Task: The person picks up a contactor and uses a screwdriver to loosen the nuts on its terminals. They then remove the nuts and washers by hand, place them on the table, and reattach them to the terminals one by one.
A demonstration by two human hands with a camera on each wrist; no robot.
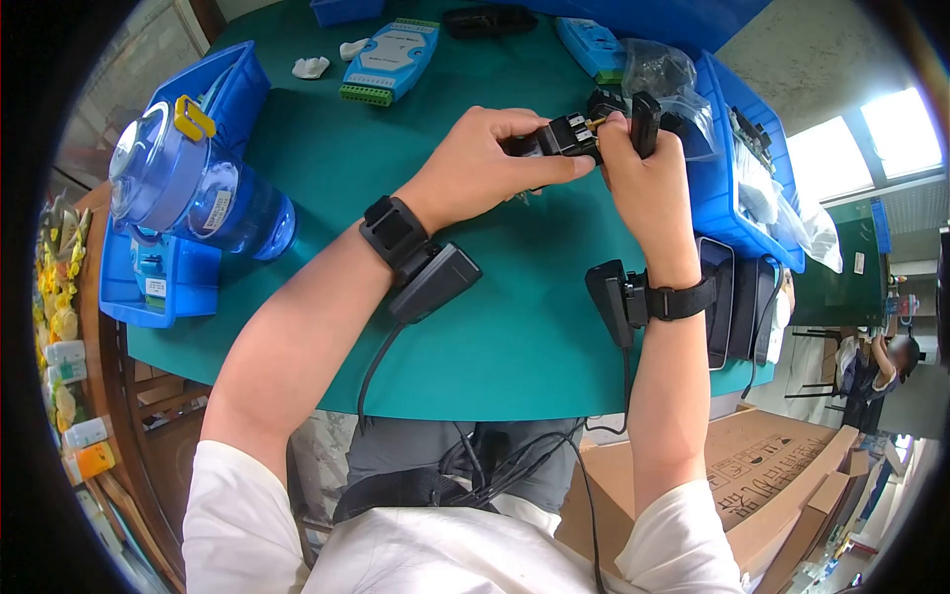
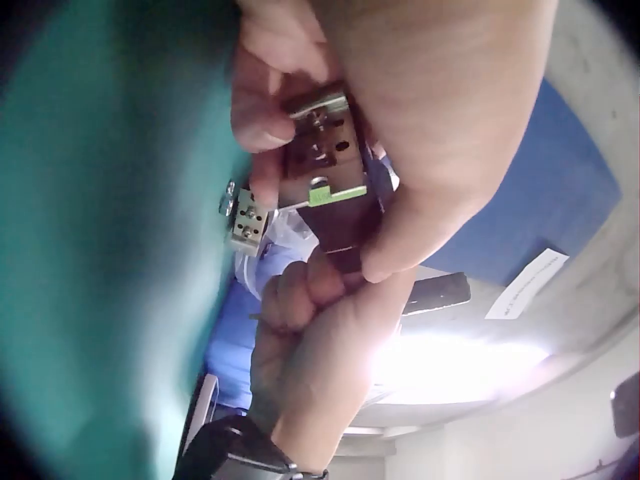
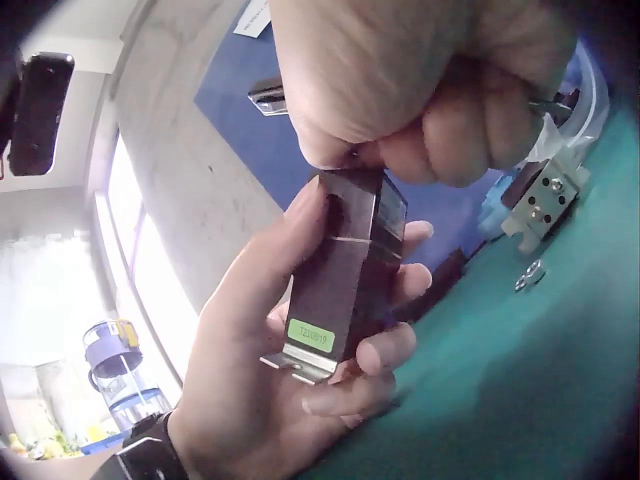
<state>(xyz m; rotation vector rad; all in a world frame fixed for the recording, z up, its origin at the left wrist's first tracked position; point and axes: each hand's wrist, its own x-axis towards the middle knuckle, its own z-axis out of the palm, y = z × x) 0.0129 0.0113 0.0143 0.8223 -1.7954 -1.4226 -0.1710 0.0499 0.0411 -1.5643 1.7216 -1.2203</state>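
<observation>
My left hand grips a black box-shaped module above the table. Its metal bracket shows in the left wrist view, and its green label in the right wrist view. Curled at the module's upper end, my right hand holds a black elongated tool. A thin brass-coloured piece shows between the right fingertips and the module; whether it belongs to the tool I cannot tell. Beyond the hands, a second bracketed part lies near a small metal piece.
Blue bins with parts and plastic bags stand at the right. At the left are a blue water bottle and more bins. Blue-and-white modules lie at the back of the green table. Cables hang from both wrists.
</observation>
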